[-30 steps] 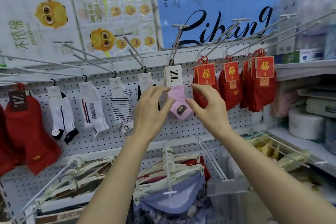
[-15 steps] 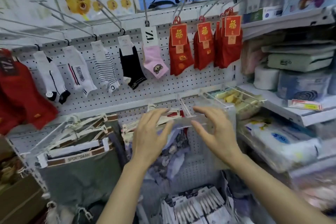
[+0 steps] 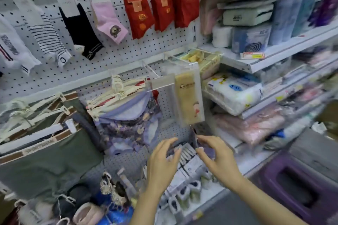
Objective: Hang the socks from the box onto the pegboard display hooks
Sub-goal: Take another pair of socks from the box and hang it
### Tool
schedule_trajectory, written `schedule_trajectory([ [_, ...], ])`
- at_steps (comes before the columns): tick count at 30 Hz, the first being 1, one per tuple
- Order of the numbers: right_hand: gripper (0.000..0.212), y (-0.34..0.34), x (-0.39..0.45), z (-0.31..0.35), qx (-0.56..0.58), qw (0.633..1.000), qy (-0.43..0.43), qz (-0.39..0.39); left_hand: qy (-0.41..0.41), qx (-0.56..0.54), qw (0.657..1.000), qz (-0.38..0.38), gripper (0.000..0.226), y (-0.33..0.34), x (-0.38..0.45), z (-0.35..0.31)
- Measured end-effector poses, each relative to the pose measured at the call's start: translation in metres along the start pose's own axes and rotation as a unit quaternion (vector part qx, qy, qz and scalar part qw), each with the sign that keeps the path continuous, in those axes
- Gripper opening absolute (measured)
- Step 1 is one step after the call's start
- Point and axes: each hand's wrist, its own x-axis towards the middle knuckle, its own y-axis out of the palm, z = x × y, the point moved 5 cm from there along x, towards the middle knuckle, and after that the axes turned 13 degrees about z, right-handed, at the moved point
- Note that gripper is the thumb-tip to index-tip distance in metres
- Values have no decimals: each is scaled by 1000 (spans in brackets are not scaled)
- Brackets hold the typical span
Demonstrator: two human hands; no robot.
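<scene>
Pegboard point(image 3: 139, 49) now seen up far, view dropped toward box of socks point(image 3: 184, 171) low near centre. Pink sock point(image 3: 108, 20) left hung on its hook, so that pair counts as done. Left hand point(image 3: 161, 160) and right hand point(image 3: 217, 159) lowered over box, grip open on both, nothing held yet. Next pair likely picked.

On the white pegboard point(image 3: 146, 49) hang a pink bear-patch sock point(image 3: 109, 22), a black sock point(image 3: 80, 29), a black-and-white striped sock point(image 3: 45, 36) and red socks point(image 3: 139, 14).
</scene>
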Motion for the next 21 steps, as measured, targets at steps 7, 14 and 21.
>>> schedule_trajectory([
  [7, 41, 32, -105, -45, -13, 989, 143, -18, -22, -30, 991, 125, 29, 79, -54, 38],
  [14, 32, 32, -207, -79, -59, 957, 283, -18, -13, -33, 964, 263, 45, 160, -89, 30],
  [21, 25, -6, -277, -130, -63, 917, 393, -22, 30, -12, 924, 381, 43, 258, -79, -4],
])
